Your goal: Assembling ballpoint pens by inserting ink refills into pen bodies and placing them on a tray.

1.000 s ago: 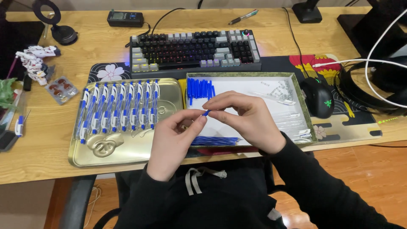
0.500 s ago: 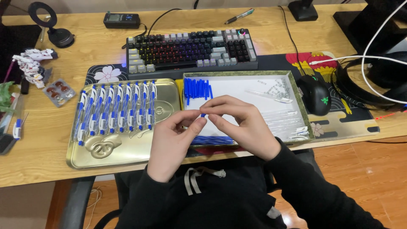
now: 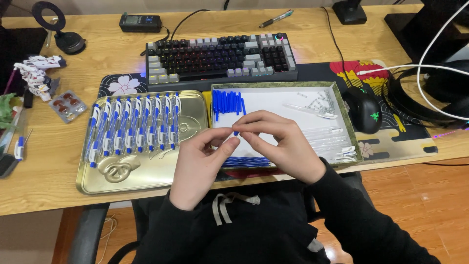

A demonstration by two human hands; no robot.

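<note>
My left hand (image 3: 198,166) and my right hand (image 3: 281,144) meet over the near edge of a shallow white-lined box (image 3: 342,105). Between their fingertips they pinch a small pen part with a blue end (image 3: 236,132). Both hands have fingers closed on it. A row of blue pen caps (image 3: 227,102) lies in the box's far left corner. Clear pen barrels (image 3: 325,137) lie in its right half, and a bundle of blue refills (image 3: 246,161) shows under my hands. To the left, a gold metal tray (image 3: 117,178) holds a row of several finished blue-and-white pens (image 3: 132,127).
A dark keyboard (image 3: 220,56) sits behind the box and tray on a patterned desk mat (image 3: 386,142). A black mouse (image 3: 364,110), headphones and cables are at the right. A small white figure (image 3: 36,73), a blister pack (image 3: 67,105) and a loose pen (image 3: 276,18) lie on the wooden desk.
The hands stay together over the box's near edge, with the fingers shifting slightly around the small pen part. Nothing else has moved.
</note>
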